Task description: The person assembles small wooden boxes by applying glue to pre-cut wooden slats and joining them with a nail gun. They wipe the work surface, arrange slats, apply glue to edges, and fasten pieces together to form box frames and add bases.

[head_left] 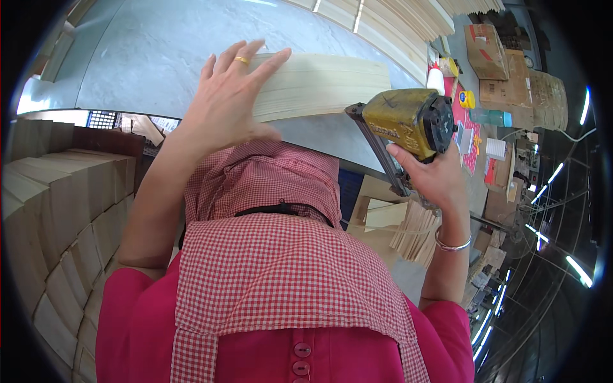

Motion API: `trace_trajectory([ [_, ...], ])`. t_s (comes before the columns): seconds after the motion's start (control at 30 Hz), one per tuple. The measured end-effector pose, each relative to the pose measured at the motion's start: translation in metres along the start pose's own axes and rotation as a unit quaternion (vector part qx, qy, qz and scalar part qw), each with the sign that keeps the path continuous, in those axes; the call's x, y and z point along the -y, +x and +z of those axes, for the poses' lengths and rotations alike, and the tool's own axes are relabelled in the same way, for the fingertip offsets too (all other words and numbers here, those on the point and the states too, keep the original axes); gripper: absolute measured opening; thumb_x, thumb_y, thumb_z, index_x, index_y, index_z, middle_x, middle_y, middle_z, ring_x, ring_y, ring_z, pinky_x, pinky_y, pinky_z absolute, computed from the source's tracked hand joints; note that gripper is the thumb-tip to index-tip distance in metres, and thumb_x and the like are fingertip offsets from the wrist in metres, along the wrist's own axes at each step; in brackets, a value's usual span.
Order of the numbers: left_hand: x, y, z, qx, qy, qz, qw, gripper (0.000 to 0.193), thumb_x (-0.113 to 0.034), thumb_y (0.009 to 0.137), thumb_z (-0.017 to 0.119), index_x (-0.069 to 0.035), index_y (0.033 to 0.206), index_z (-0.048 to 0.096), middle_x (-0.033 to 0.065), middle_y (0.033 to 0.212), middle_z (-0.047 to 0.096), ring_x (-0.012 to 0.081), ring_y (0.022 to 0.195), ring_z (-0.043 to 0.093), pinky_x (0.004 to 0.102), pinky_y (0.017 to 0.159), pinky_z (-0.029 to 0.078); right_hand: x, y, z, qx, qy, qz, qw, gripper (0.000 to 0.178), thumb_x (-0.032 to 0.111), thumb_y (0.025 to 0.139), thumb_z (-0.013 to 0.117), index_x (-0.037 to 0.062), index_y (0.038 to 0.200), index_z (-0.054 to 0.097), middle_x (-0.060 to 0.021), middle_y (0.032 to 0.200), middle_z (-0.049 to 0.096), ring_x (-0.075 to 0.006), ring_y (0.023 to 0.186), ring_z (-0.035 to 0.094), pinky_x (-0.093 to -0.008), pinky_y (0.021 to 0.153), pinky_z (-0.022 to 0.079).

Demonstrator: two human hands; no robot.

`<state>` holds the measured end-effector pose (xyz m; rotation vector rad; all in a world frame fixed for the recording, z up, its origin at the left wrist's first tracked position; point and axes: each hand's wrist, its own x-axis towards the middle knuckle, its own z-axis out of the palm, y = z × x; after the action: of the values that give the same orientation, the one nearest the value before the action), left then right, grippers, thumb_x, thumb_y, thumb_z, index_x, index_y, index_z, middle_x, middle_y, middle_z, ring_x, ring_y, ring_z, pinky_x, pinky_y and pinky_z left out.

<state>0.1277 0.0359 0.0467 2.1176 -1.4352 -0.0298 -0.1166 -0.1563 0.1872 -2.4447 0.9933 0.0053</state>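
Observation:
A pale wooden board [319, 82] lies flat on the grey worktop in front of me. Over its left end is my left hand [233, 96], fingers spread and thumb stretched toward my body; whether it presses on the board I cannot tell. My right hand [431, 175] is wrapped round the handle of a yellow and black nail gun [402, 121]. The gun's nose is close to the board's near right edge, and its dark magazine slants down toward me. Touching between nose and board cannot be made out.
Stacked wooden blocks [57, 210] rise at my left. Long wood strips [396, 25] lie along the worktop's far side [153, 51]. At the right are a white bottle [435, 82], a yellow-lidded jar [467, 99], a teal bottle [490, 117] and cardboard boxes [504, 83]. More thin strips [415, 236] sit below the gun.

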Motion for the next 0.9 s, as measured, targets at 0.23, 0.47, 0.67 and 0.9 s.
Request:
trace_trajectory([
  [0.23, 0.027, -0.033, 0.022, -0.016, -0.194, -0.03, 0.98, 0.108, -0.026, 0.057, 0.096, -0.026, 0.153, 0.046, 0.0182, 0.151, 0.043, 0.039, 0.137, 0.045, 0.0523, 0.118, 0.033, 0.034, -0.015, 0.015, 0.043, 0.135, 0.069, 0.987, 0.037, 0.009, 0.086, 0.083, -0.0062, 0.116, 0.068, -0.0118, 0.108, 0.076, -0.0169, 0.096, 0.072, -0.0312, 0.084, 0.057],
  [0.47, 0.016, -0.028, 0.044, -0.07, -0.145, -0.015, 0.987, 0.102, -0.032, 0.06, 0.094, -0.027, 0.151, 0.048, 0.0176, 0.146, 0.049, 0.0362, 0.135, 0.048, 0.0527, 0.119, 0.03, 0.055, -0.016, 0.035, 0.094, 0.098, -0.015, 0.991, 0.035, 0.007, 0.086, 0.082, -0.0088, 0.113, 0.069, -0.0134, 0.109, 0.076, -0.0167, 0.097, 0.072, -0.0315, 0.084, 0.058],
  [0.67, 0.015, -0.028, 0.046, -0.07, -0.143, -0.015, 0.987, 0.104, -0.034, 0.06, 0.095, -0.029, 0.152, 0.046, 0.0176, 0.146, 0.049, 0.037, 0.134, 0.049, 0.0549, 0.119, 0.029, 0.052, -0.02, 0.043, 0.091, 0.127, -0.01, 0.988, 0.038, 0.011, 0.086, 0.083, -0.0068, 0.116, 0.068, -0.0132, 0.111, 0.075, -0.0181, 0.098, 0.073, -0.0324, 0.084, 0.058],
  [0.9, 0.016, -0.029, 0.05, -0.075, -0.139, -0.017, 0.987, 0.107, -0.035, 0.058, 0.096, -0.03, 0.152, 0.045, 0.0177, 0.145, 0.049, 0.0373, 0.134, 0.05, 0.0574, 0.119, 0.029, 0.062, -0.039, 0.059, 0.062, 0.16, 0.117, 0.978, 0.04, 0.012, 0.09, 0.081, -0.005, 0.122, 0.064, -0.0112, 0.112, 0.074, -0.0173, 0.097, 0.071, -0.0304, 0.084, 0.056],
])
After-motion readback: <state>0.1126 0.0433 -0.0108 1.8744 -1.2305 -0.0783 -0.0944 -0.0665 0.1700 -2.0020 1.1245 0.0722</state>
